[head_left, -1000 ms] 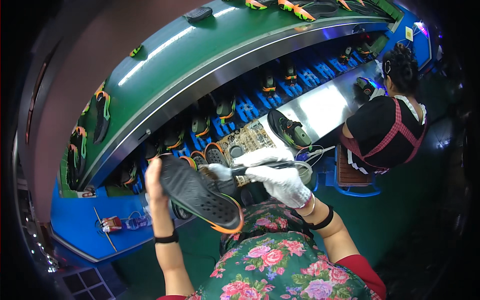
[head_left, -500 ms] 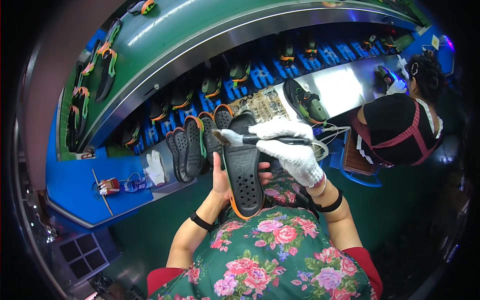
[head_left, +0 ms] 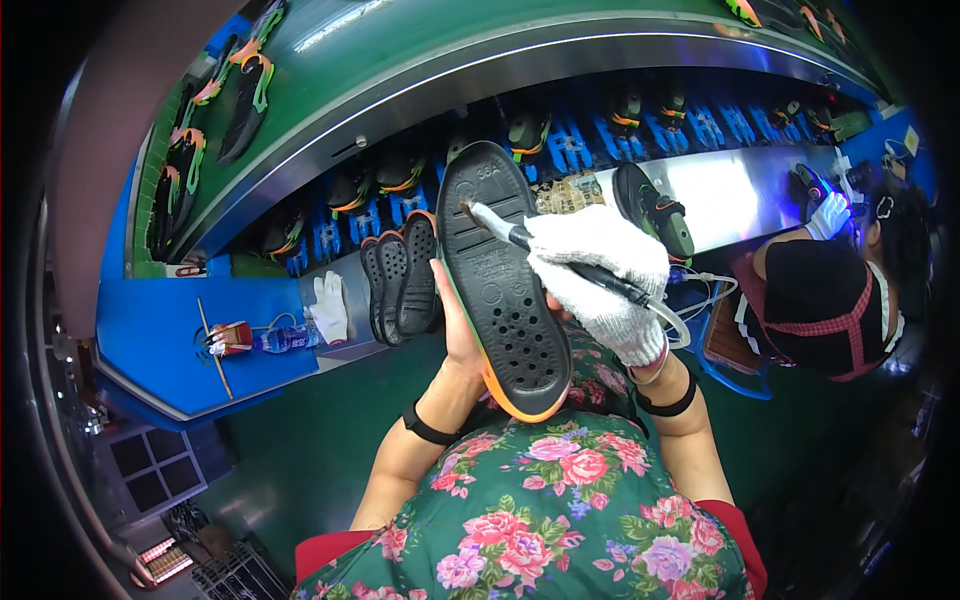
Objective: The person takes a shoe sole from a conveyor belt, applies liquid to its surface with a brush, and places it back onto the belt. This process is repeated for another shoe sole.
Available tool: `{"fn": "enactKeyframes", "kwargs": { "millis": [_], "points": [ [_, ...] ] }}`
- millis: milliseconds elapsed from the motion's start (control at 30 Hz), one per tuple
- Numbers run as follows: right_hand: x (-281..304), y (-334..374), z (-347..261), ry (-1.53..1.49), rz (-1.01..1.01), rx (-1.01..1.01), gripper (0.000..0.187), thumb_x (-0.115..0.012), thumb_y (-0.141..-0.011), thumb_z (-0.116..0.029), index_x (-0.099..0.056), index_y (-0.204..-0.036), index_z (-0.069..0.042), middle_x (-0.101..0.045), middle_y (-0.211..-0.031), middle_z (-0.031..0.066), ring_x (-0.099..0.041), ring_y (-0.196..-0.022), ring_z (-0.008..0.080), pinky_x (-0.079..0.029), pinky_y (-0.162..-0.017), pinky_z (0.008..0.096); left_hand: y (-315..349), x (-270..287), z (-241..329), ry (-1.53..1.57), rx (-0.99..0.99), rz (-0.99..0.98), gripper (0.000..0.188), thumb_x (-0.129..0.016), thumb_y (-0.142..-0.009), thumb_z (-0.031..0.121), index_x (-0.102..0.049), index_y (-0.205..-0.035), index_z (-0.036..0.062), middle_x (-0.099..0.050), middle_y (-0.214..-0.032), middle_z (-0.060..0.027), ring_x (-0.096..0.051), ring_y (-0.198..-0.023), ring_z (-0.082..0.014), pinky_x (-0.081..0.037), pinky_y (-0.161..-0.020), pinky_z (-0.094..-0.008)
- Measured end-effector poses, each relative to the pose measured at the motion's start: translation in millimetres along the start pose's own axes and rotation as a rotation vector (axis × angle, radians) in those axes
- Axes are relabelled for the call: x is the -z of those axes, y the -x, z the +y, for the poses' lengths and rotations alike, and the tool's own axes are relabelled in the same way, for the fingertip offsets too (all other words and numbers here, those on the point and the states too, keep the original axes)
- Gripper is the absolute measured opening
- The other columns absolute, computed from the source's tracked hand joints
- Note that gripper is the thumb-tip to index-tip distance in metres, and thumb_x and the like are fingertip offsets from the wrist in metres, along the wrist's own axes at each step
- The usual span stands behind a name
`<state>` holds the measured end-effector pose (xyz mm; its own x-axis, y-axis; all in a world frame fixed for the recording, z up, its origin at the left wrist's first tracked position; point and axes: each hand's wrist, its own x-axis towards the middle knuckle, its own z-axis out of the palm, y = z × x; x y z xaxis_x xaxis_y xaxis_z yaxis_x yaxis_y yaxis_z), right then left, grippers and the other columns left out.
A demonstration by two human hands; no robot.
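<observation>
A long black shoe sole (head_left: pixel 497 270) with an orange and green rim lies across my bare left hand (head_left: pixel 458 325). Its top face, with a cluster of holes at the near end, is turned up. Fingers of that hand wrap around the sole from beneath and are partly hidden. My right hand (head_left: pixel 608 268), in a white knitted glove, grips a brush (head_left: pixel 503 226) with a dark handle and a pale tube at its rear. The bristles meet the sole near its far end, by the ridges.
More black soles (head_left: pixel 396 275) stand left of my left hand. Beyond are a glove (head_left: pixel 329 308), a bottle (head_left: pixel 287 339) and a stick (head_left: pixel 214 350) on a blue table. A shoe (head_left: pixel 652 210) sits on the metal bench below a green conveyor (head_left: pixel 420 48). A co-worker (head_left: pixel 815 305) sits at right.
The sole has come up and fills more of the view. The brush tip has moved from the sole's left edge onto its face near the far end. The whole view has shifted somewhat.
</observation>
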<state>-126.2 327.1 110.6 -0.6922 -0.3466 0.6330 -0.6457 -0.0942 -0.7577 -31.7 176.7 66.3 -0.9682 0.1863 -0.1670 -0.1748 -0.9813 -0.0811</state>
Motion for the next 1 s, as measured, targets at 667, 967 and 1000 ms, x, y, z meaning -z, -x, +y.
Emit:
{"fn": "enactKeyframes", "kwargs": {
  "millis": [667, 967, 1000],
  "points": [
    [-12, -2, 7, 0.188, -0.008, 0.053, 0.038, -0.079, -0.077, -0.006, -0.078, -0.115, -0.006, -0.077, -0.115, 0.0136, -0.073, -0.099, 0.0309, -0.058, -0.085, 0.0388, 0, 26, 7, -0.808, -0.227, 0.318, 0.104, -0.026, -0.091, 0.092, -0.041, -0.158, 0.0131, -0.055, -0.149, -0.0097, -0.055, -0.133, -0.0277, -0.044, -0.115, -0.0472],
    [-26, 0, 9, 0.018, -0.029, 0.044, 0.024, -0.082, -0.078, -0.001, -0.078, -0.102, -0.003, -0.078, -0.105, 0.0137, -0.075, -0.089, 0.0275, -0.059, -0.080, 0.0368, -1, 48, 28, -0.832, -0.301, 0.171, 0.097, -0.019, -0.097, 0.085, -0.034, -0.162, 0.0156, -0.046, -0.159, -0.0079, -0.045, -0.144, -0.0280, -0.033, -0.123, -0.0467],
    [-23, 0, 11, 0.019, 0.013, 0.034, 0.024, -0.080, -0.079, -0.001, -0.079, -0.104, -0.004, -0.078, -0.105, 0.0139, -0.074, -0.090, 0.0288, -0.059, -0.081, 0.0369, -6, 48, 24, -0.780, -0.353, 0.188, 0.096, -0.017, -0.098, 0.084, -0.033, -0.163, 0.0150, -0.046, -0.159, -0.0079, -0.044, -0.145, -0.0273, -0.032, -0.124, -0.0471]
  ]
}}
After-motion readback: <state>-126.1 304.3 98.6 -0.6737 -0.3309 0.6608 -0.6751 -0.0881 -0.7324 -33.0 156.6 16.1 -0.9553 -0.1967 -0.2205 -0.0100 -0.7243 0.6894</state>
